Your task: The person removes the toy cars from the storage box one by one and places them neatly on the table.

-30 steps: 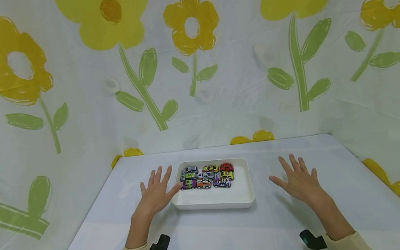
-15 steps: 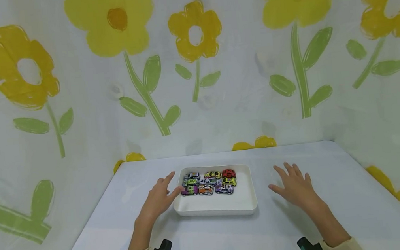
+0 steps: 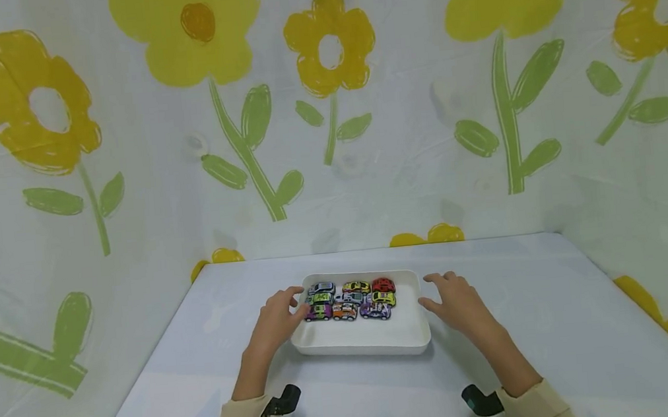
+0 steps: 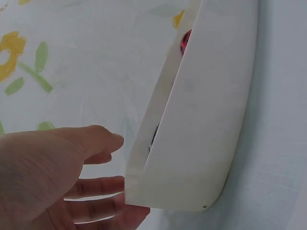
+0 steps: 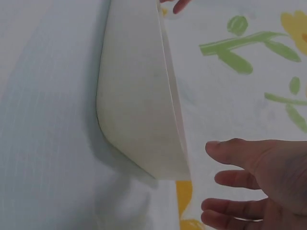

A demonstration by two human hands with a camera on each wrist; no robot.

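Note:
A white rectangular tray lies on the table with several small toy cars grouped in its left and middle part, among them a red toy car at the back. My left hand is at the tray's left end, fingers loosely bent and thumb by the rim. In the left wrist view its fingertips reach the tray's end wall; whether they touch it I cannot tell. To the right of the tray, my right hand has its thumb and fingers apart. The right wrist view shows a gap between that hand and the tray.
The white table extends around the tray. Behind it and on both sides hangs a white cloth printed with yellow flowers. Beige sleeves with black wrist cameras are at the lower part of the head view.
Both hands have moved inward toward the tray's ends, the right hand farther. Their spread fingers have bent a little. The cars keep their places in the tray.

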